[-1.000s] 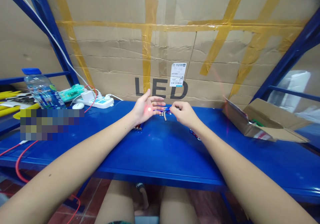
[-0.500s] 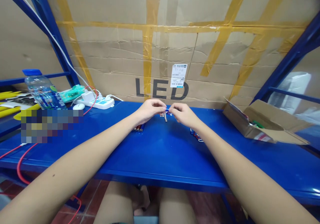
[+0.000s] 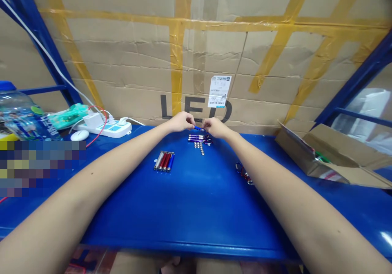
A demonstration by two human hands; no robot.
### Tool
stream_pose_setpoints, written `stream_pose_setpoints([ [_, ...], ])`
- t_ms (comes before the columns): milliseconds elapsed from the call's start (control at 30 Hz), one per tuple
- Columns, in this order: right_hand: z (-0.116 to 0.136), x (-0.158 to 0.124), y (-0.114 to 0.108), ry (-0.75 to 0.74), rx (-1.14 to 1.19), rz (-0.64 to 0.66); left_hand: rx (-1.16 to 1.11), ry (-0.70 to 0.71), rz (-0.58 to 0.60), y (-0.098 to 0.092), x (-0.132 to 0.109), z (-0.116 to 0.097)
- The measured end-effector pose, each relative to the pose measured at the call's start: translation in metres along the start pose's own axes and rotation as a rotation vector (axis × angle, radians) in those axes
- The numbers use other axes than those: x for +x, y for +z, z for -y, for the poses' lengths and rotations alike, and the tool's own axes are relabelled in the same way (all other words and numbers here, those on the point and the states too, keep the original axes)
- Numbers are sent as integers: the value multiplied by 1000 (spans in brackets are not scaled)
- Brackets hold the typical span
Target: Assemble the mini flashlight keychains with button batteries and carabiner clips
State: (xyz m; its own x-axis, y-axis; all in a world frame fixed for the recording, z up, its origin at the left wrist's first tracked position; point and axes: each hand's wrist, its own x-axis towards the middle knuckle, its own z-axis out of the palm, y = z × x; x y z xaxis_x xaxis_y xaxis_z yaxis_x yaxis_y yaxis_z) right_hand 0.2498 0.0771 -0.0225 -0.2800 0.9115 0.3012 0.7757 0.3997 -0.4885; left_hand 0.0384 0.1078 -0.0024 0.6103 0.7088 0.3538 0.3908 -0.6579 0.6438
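Note:
Above the far part of the blue table, my left hand (image 3: 183,122) and my right hand (image 3: 215,127) pinch opposite ends of a small blue flashlight tube (image 3: 197,128), which lies level between them. Just below it, several purple and blue flashlights (image 3: 196,138) lie side by side. Nearer to me are rows of small button cells (image 3: 198,145). To the left, a neat row of silver, red and blue flashlight tubes (image 3: 164,161) lies on the table. Small clips (image 3: 243,173) in dark and red colours are partly hidden by my right forearm.
An open cardboard box (image 3: 333,155) stands at the right. At the left are a power strip (image 3: 113,129) with plugs, a white mouse-like object (image 3: 79,135) and a bottle (image 3: 24,114). A large taped carton (image 3: 137,61) walls off the back.
The view has shifted, and my hands are higher over the table's far edge. The flashlights, button cells and row of tubes show more fully. Both hands still hold the blue tube.

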Motion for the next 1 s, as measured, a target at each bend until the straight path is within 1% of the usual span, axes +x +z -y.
stream_pose_setpoints([
  [67,-1,1,1,-21,-25,-13,50,46,37,-2,3,3],
  [167,-2,0,0,-56,-61,-48,96,101,46,-1,4,5],
  [333,-5,-7,1,-85,-74,-93,118,79,87,11,1,13],
  [467,-6,-10,6,-55,-96,-93,104,63,50,17,2,23],
  [567,-8,-7,8,-3,-30,-81,153,19,13,14,1,24],
  [633,-9,-5,9,26,61,-76,207,-10,-11,11,-1,21],
  [700,-8,-4,9,68,201,-87,221,-27,-36,9,-3,16],
  [800,-5,-4,8,170,458,-129,173,-35,-67,7,-4,9],
  [867,-3,-5,7,222,573,-148,162,-27,-80,7,-4,6],
  [933,-4,-5,6,238,601,-152,181,-12,-81,9,-4,5],
  [1000,-8,-4,5,214,496,-143,201,-10,-64,10,-4,5],
])
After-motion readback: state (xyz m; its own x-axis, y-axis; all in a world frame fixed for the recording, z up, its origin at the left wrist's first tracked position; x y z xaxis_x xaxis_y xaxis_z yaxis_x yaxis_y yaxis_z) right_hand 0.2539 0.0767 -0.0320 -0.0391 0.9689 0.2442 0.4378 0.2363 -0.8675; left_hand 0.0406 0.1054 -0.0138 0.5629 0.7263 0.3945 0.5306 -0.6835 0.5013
